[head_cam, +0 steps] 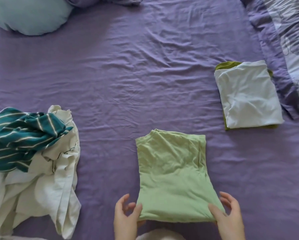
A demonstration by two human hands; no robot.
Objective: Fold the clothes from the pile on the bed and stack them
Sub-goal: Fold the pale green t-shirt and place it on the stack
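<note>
Pale green folded T-shirt runs lengthwise away from me; my left hand and right hand pinch its near corners, white-topped stack far right.

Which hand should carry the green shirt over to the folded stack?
The right hand, probably. It already pinches the green shirt's near right corner, and the folded stack lies on that same side of the bed. The left hand holds the other corner, nearer the unfolded pile.

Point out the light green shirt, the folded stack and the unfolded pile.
light green shirt (pixel 171 172): head view, middle of its folded front.
folded stack (pixel 247 96): head view, white top garment.
unfolded pile (pixel 24 134): head view, teal striped garment on top.
</note>
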